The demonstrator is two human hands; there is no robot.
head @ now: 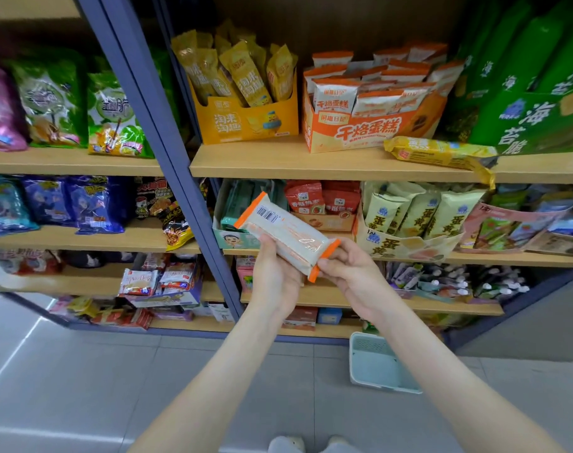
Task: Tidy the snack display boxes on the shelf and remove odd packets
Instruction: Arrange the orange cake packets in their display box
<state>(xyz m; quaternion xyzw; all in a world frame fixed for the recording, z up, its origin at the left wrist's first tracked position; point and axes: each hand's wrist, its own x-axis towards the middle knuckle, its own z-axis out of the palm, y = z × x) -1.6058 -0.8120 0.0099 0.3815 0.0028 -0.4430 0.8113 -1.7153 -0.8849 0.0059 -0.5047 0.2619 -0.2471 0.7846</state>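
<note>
Head camera looks forward and down, close to the shelf (278,165).

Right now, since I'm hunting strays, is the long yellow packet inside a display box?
No, the yellow packet lies loose on the shelf board, outside the orange box.

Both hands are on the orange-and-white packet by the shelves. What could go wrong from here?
The yellow packet lies on the upper shelf with one end hanging over the edge; reaching past it toward the orange box could knock it off.
The right hand only pinches the end of the orange-and-white packet, so it may slip if the left hand lets go.
</note>
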